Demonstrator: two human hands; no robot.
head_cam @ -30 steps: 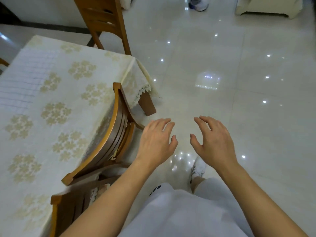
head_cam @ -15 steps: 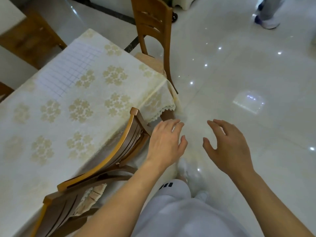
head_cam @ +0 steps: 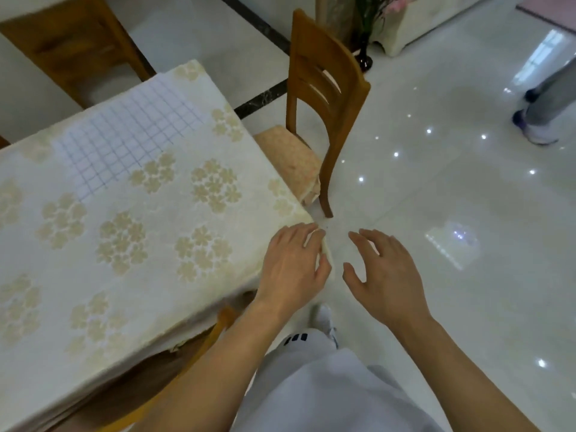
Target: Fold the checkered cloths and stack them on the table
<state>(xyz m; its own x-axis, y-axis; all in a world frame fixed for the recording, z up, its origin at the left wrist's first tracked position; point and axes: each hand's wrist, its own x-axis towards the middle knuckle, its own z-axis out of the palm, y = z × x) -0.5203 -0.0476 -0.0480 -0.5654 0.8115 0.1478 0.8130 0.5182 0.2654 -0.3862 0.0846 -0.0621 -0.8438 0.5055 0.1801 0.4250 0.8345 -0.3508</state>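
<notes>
Folding hasn't started as far as I can see: one checkered cloth [head_cam: 131, 141] lies flat and unfolded on the far part of the table [head_cam: 93, 275], with no stack visible. Your left hand [head_cam: 293, 269] is over the table's near corner, your right hand [head_cam: 386, 275] over the floor [head_cam: 436, 213], both with relaxed fingers and holding nothing. The cloth is well apart from both, up and left. You need to reach for it first.

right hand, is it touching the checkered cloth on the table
Apart. The head view shows the right hand open over bare floor, while the checkered cloth lies flat far across the table.
</notes>
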